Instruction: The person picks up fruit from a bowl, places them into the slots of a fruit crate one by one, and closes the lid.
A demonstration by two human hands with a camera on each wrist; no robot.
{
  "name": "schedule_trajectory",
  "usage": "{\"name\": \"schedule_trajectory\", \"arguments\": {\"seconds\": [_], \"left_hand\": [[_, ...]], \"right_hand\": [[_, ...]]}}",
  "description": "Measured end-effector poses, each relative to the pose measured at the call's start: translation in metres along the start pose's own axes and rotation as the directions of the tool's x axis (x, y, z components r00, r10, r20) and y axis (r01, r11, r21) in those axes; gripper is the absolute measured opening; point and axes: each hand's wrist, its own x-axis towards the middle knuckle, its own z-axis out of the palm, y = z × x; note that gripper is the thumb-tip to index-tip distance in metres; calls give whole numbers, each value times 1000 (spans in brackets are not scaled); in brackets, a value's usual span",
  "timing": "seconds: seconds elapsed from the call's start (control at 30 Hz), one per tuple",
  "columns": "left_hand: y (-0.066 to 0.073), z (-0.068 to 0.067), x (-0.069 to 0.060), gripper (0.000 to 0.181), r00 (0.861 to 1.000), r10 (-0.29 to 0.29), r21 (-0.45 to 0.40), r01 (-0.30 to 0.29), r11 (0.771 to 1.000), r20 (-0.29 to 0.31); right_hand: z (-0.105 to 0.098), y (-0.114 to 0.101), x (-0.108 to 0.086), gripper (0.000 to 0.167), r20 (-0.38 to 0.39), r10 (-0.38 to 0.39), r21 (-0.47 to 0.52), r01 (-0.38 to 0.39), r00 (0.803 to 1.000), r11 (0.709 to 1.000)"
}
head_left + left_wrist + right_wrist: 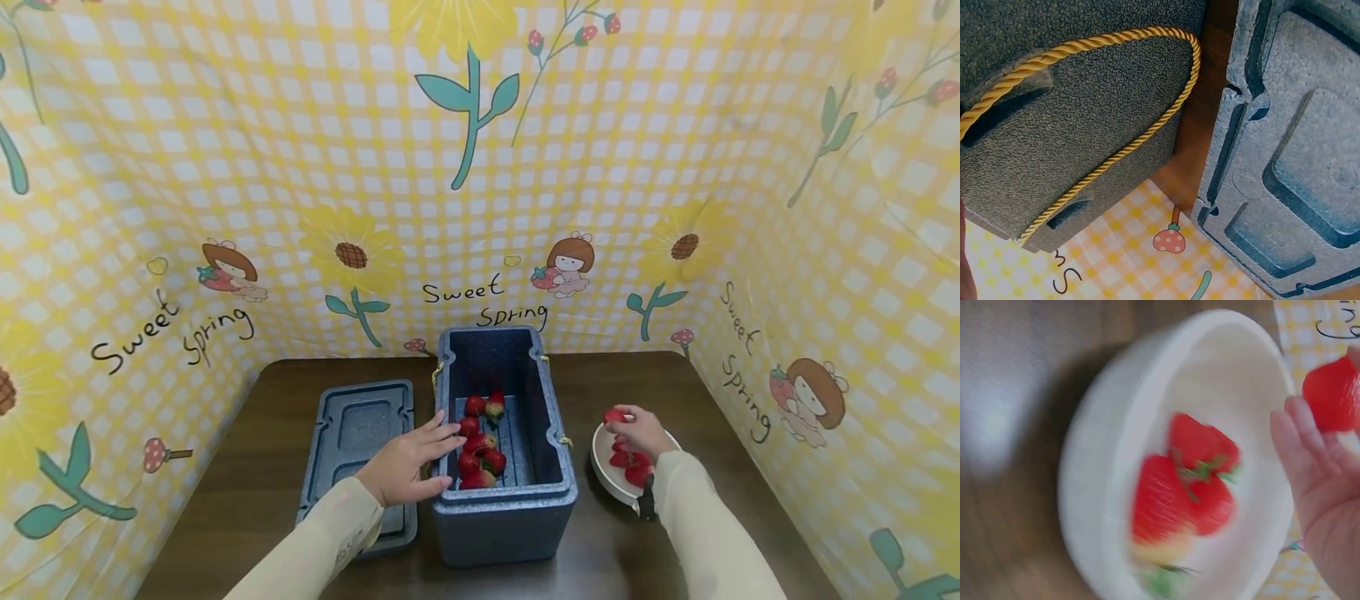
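Right of the blue box (506, 533), the right hand (643, 432) pinches a strawberry (1332, 394) above the bowl (1094, 487), while the left hand (407, 462), fingers spread, rests on the box's left rim, and a slack pinch could let the fruit drop onto the bench (592, 377) beside the box.

A dark brown table (600, 379) is standing with its far edge near a yellow-and-white checked cloth (300, 100), which is hanging behind and along both sides. Across the cloth, sunflowers (350, 255) are rising on green stems, cartoon figures (572, 258) are posing, and black lettering (513, 316) is reading "Sweet Spring". In the blurred right wrist view, pale light (992, 422) is apparently glinting off the wood.
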Motion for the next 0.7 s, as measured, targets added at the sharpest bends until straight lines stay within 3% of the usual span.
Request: {"name": "schedule_trajectory", "arguments": {"seconds": [0.2,0.37,0.7], "left_hand": [[-1,-4,1,53,1000,20,41,-21,999,19],[-3,-6,0,53,998,46,74,-49,996,29],[2,-12,4,56,992,-22,59,14,998,123]], "right_hand": [[-18,-44,15,54,14,-108,-17,108,994,994],[-17,-75,22,55,11,-171,-26,172,985,985],[2,-93,32,55,-11,-174,-82,173,985,982]]}}
